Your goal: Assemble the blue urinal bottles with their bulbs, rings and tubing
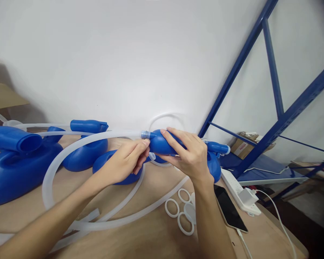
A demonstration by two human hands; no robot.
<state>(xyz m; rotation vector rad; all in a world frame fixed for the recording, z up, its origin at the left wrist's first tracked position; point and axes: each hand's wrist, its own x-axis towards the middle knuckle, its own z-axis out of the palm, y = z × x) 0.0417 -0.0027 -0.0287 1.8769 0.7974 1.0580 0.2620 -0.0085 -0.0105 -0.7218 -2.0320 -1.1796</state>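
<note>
My right hand (187,151) is wrapped over a blue plastic bottle (163,142) held above the table. From the bottle's left end a narrow neck runs into a clear hose connection (145,134), joined to a whitish flexible hose (78,138) that loops left and down. My left hand (132,154) is closed just below that connection, thumb against curled fingers; whatever it pinches is hidden. Beneath my left hand lies another blue bottle (102,163). White rings (172,208) and a round white disc (189,211) lie on the table beside my right forearm.
More blue bottles (13,172) stand at the left, with hoses among them. A phone (230,208) and a white power strip (233,185) with a charger (248,196) lie at the right. A blue metal rack (239,90) rises behind them, against the white wall (124,61).
</note>
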